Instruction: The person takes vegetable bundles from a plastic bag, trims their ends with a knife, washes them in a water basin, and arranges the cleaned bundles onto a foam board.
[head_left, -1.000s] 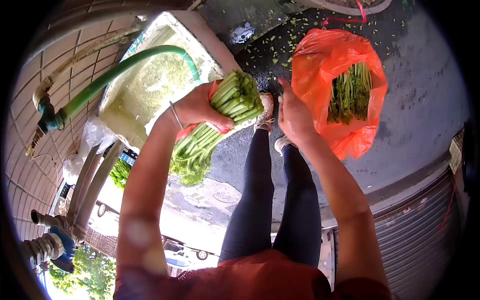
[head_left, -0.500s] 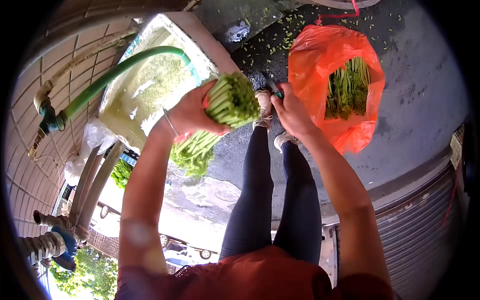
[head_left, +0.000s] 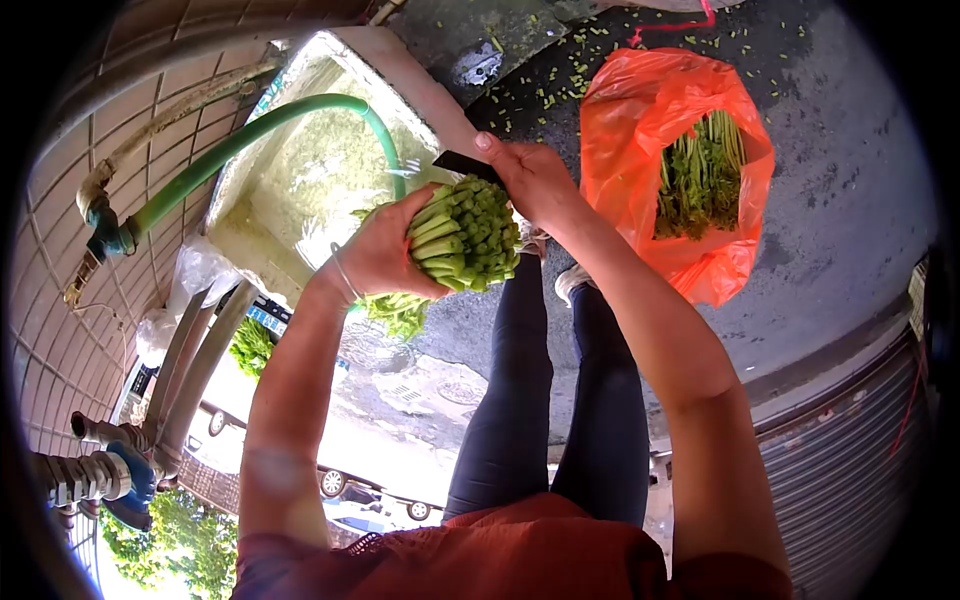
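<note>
My left hand (head_left: 388, 245) is wrapped round a thick bundle of green stalks (head_left: 465, 235), whose cut ends face up and right while the leaves hang below the hand. My right hand (head_left: 530, 180) grips a knife (head_left: 468, 166) with a dark blade, which lies at the top edge of the stalk ends. Whether the blade touches the stalks I cannot tell. To the right, an open orange plastic bag (head_left: 625, 130) on the ground holds more green stalks (head_left: 700, 180).
A white-rimmed basin (head_left: 250, 235) with a green hose (head_left: 250, 130) over it is at the left. Metal pipes and a valve (head_left: 125, 480) stand at the lower left. Small green cuttings (head_left: 570, 85) lie scattered on the wet ground. A ribbed shutter (head_left: 850, 480) is at the right.
My right hand has moved left with the knife, from beside the bag to the bundle. The bundle has tilted so that its cut ends show more fully.
</note>
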